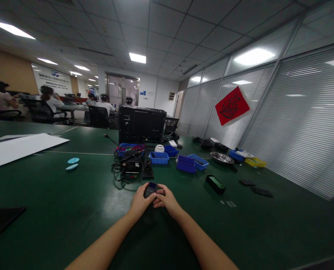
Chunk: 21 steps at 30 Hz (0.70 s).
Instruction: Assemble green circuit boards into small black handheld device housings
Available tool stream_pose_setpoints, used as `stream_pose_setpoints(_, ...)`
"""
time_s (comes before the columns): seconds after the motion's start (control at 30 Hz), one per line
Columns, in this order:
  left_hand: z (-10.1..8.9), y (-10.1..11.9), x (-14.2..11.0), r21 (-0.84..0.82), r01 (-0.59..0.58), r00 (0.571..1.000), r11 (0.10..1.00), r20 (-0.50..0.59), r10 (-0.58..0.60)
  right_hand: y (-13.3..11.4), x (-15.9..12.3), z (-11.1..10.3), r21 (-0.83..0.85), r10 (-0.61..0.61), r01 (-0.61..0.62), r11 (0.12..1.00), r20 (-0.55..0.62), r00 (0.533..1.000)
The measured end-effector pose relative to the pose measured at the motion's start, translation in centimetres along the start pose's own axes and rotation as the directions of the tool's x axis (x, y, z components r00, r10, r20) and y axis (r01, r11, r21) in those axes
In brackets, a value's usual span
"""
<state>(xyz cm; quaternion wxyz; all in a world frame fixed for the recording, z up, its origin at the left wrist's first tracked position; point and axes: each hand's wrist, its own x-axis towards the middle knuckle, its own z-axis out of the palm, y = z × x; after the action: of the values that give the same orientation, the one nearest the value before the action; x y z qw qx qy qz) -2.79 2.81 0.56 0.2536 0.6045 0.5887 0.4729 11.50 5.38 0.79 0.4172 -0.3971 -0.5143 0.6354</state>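
Observation:
Both my hands meet low over the green table [57,210], holding a small dark device [150,188] with a bluish face. My left hand [140,202] grips its left side with the fingers curled round it. My right hand [167,199] closes on its right edge, thumb pressed on top. Just beyond the device lie a black box with tangled cables [129,168] and a small black block [148,169].
A large black case [141,123] stands behind several blue trays [159,157]. A metal bowl [221,158], a yellow tray [255,162], a black bar [215,183] and flat black pieces [261,191] lie right. A white board [17,148] lies left. People sit at far desks.

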Motion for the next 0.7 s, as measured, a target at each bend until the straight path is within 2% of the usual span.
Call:
stream_pose_setpoints(0.17, 0.4, 0.3, -0.4, 0.086, 0.031, 0.999, 0.996, 0.026, -0.034, -0.1, 0.4, -0.9, 0.047, -0.017, 0.015, 0.999, 0.03, 0.999)
stream_pose_setpoints(0.43, -0.1, 0.8, -1.3, 0.11, 0.151, 0.988, 0.982, -0.002, -0.151, -0.4, 1.5, -3.5, -0.068, -0.128, 0.117, 0.991, -0.182, 0.975)
stream_pose_setpoints(0.7, -2.0, 0.7, -2.4, 0.091, 0.176, 0.984, 0.98, -0.051, -0.172, -0.4, 1.6, -4.5, -0.079, -0.122, 0.11, 0.991, -0.161, 0.979)
